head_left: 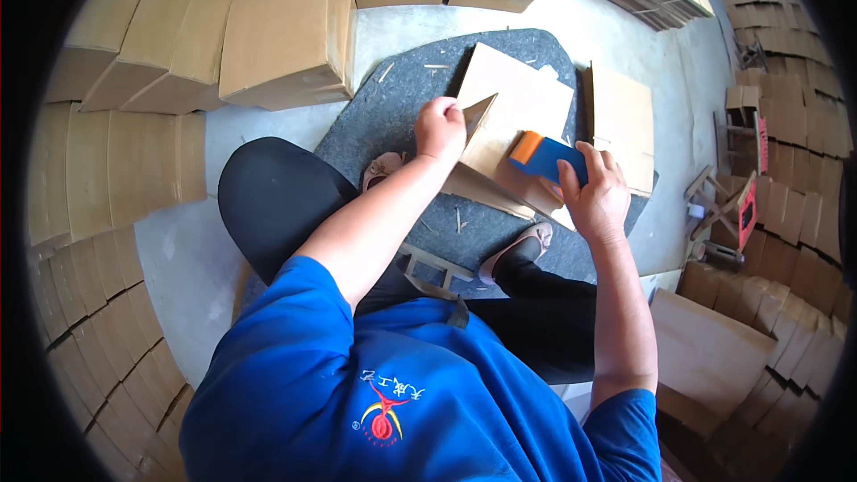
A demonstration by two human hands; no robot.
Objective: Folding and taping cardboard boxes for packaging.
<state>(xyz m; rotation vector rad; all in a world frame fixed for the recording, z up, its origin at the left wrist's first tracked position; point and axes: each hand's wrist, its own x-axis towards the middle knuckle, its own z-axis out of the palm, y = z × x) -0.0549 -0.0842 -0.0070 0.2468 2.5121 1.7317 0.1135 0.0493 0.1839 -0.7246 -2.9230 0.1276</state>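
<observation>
Blue shirt (295, 375); beyond it, carton (516, 112) between both hands (440, 131) (600, 196)

Head view, taken from the left of two fisheye cameras worn side by side on the person's head. The lens faces steeply downward, upright and unmirrored. Nearest lies the blue T-shirt (286, 366); the cardboard box (516, 89) sits farther off, above centre. Stacked cartons (85, 178) bend along the dark-edged periphery.

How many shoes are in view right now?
2: the left shoe, partly hidden behind the left forearm, and the right shoe, on the grey mat this side of the carton.
</observation>
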